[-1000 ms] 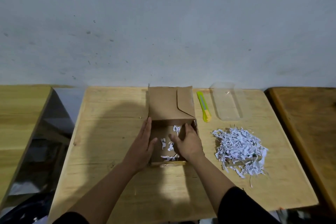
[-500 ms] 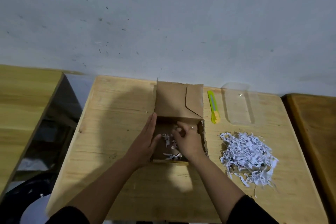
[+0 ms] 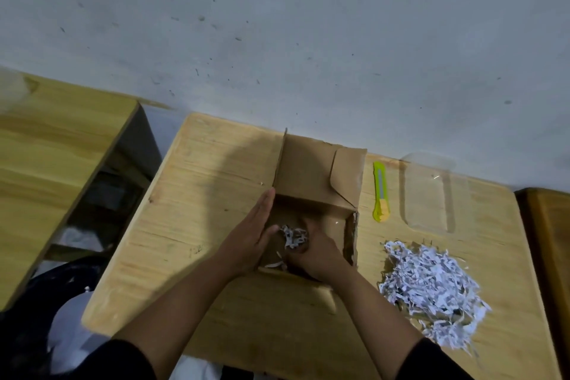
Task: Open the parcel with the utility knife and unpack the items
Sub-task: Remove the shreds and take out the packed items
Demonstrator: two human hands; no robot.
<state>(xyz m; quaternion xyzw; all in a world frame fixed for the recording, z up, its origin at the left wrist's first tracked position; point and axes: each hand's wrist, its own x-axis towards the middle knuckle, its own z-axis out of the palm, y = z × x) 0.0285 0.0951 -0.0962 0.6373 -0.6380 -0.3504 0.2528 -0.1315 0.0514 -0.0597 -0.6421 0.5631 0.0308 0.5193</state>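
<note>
An open brown cardboard parcel [image 3: 311, 176] sits in the middle of the wooden table [image 3: 191, 219], its lid flap standing up at the back. My left hand [image 3: 246, 241] lies flat against the parcel's left wall, fingers straight. My right hand [image 3: 317, 251] is inside the box, fingers curled round a clump of white shredded paper [image 3: 293, 236]. A few shreds lie on the box floor. The yellow-green utility knife [image 3: 381, 191] lies on the table right of the parcel.
A pile of shredded paper [image 3: 431, 284] lies on the table to the right. A clear plastic tray [image 3: 427, 194] sits beyond it, near the wall. Other wooden tables stand left [image 3: 46, 163] and right [image 3: 552, 241], with gaps between.
My right hand has gathered the loose shreds in the box into a clump and closed round them. The left hand stays on the box wall. The camera has tilted and shifted.
</note>
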